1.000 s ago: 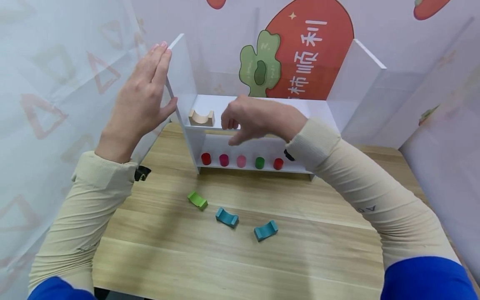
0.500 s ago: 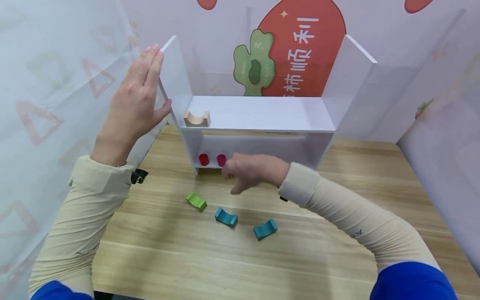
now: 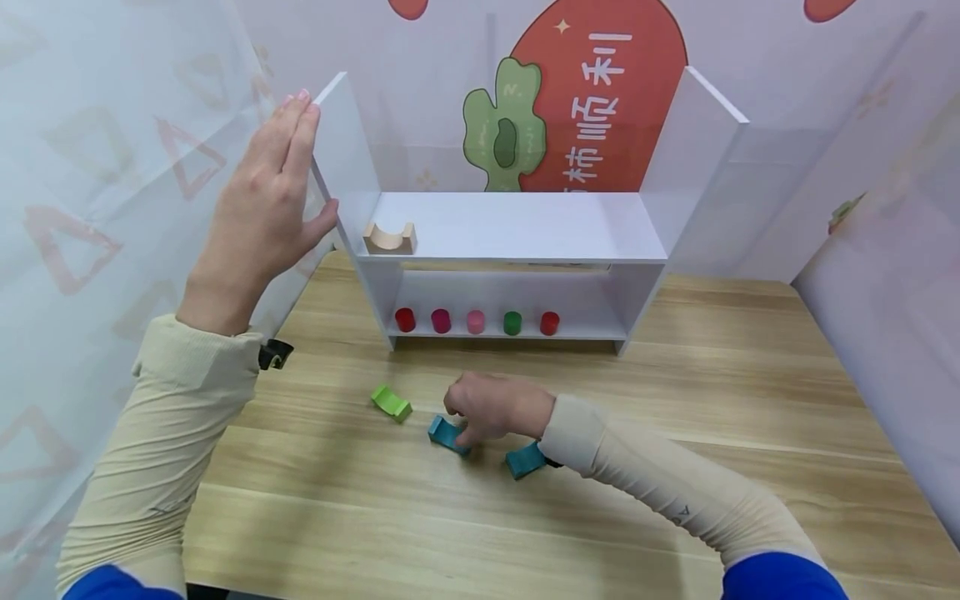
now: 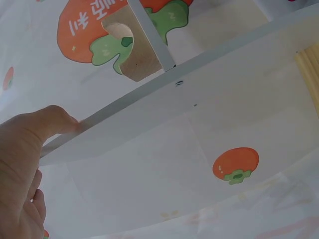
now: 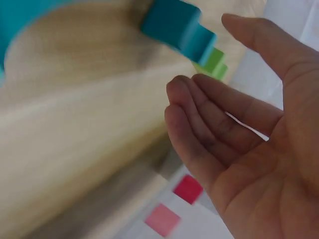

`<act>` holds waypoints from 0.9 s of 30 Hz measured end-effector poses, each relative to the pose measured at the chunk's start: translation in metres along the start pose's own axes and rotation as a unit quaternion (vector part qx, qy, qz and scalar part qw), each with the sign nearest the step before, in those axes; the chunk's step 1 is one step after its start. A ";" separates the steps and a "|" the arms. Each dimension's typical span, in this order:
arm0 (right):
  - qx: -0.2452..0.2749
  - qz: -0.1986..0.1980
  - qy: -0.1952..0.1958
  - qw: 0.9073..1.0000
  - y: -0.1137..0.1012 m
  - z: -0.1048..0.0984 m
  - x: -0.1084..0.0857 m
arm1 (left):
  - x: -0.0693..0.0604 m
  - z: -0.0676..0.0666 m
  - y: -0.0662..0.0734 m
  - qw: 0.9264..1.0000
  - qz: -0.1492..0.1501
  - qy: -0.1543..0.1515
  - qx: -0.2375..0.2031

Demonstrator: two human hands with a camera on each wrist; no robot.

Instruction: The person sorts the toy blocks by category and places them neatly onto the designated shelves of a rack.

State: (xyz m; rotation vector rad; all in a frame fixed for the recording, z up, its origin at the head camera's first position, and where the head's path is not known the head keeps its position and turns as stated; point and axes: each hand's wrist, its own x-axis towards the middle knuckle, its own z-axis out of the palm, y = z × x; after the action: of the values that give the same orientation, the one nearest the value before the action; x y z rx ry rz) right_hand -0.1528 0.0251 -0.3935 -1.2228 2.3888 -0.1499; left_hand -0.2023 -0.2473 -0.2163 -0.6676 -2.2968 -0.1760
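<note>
My left hand [image 3: 258,200] rests along the front edge of the white shelf's left side panel [image 3: 347,137], fingers straight and thumb touching the edge; the thumb contact shows in the left wrist view. My right hand [image 3: 491,407] hovers at the right end of a blue arch-shaped block [image 3: 446,433], partly hiding it. The right wrist view shows thumb and bent fingers spread apart, with nothing gripped. A second blue arch block [image 3: 523,460] lies to the right, partly behind the sleeve. A light green arch block [image 3: 392,403] lies to the left.
A natural-wood arch block [image 3: 390,240] stands on the upper shelf board [image 3: 517,225] at its left end. Along the lower board stand several small cylinders, including a pink one [image 3: 476,322] and a green one [image 3: 512,323]. The wooden table [image 3: 337,517] extends in front.
My right hand has come down from the upper shelf, past the cylinders, to the blue arch block on the table. My left hand stays on the side panel.
</note>
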 end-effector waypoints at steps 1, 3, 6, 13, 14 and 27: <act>0.005 0.002 0.003 1.000 0.001 0.004 0.000 | 0.000 0.000 0.000 1.000 -0.001 -0.001 0.000; 0.020 0.008 0.009 1.000 0.002 0.012 0.001 | 0.000 0.000 0.000 1.000 -0.004 -0.002 -0.001; 0.042 0.019 0.016 0.999 0.003 0.021 0.002 | 0.000 0.000 0.000 1.000 -0.005 -0.001 -0.002; 0.054 0.039 0.033 0.997 0.002 0.034 0.006 | 0.000 0.001 0.000 1.000 -0.002 0.000 -0.003; 0.052 0.042 0.035 0.997 0.001 0.034 0.007 | 0.000 0.001 0.000 1.000 -0.002 0.000 -0.003; 0.044 0.033 0.038 0.998 0.004 0.028 0.003 | 0.001 -0.001 0.002 1.000 -0.003 0.001 0.000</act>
State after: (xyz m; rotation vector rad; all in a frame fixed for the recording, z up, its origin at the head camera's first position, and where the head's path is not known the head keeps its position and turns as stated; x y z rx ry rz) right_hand -0.1456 0.0280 -0.4210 -1.1150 2.4554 -0.2832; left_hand -0.2016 -0.2457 -0.2152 -0.6609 -2.2965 -0.1786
